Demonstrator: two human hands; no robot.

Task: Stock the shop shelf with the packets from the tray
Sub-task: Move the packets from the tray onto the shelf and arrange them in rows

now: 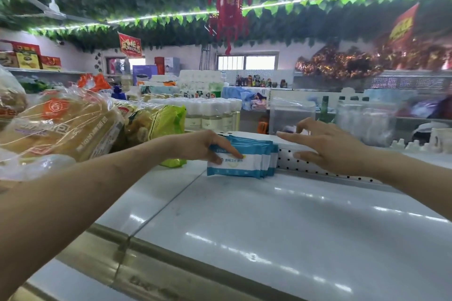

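Several blue-and-white packets (247, 162) stand upright in a row on the white shelf top (281, 217), leaning back against the perforated white back panel (300, 166). My left hand (208, 145) holds the front packet, fingers over its top edge and thumb on its face. Just to the right of the row, my right hand (325, 146) hovers with fingers spread and holds nothing. No tray is in view.
Bagged bread loaves (61, 124) and a green bag (159, 124) crowd the left end of the shelf. White-capped bottles (212, 115) and clear plastic tubs (291, 115) stand behind the back panel. A metal rail (117, 247) edges the shelf front.
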